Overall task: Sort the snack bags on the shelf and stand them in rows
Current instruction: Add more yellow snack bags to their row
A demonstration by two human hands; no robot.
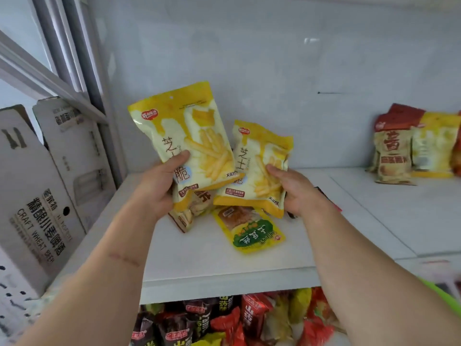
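My left hand (159,188) grips a yellow-and-white cheese stick bag (184,136) by its lower left, held upright above the white shelf (199,258). A second, matching yellow bag (259,166) is held by my right hand (296,191) at its lower right edge, just right of the first. Under them on the shelf lie a flat yellow-green bag (252,233) and a tan bag (192,211), partly hidden. At the shelf's far right stand a brown-red bag (391,148) and a yellow bag (434,146), side by side.
Cardboard beer cartons (45,183) lean at the left of the shelf. The lower shelf holds several red, brown and yellow snack bags (237,320). A white back wall (274,71) closes the shelf behind. A dark thing (326,196) peeks out behind my right wrist.
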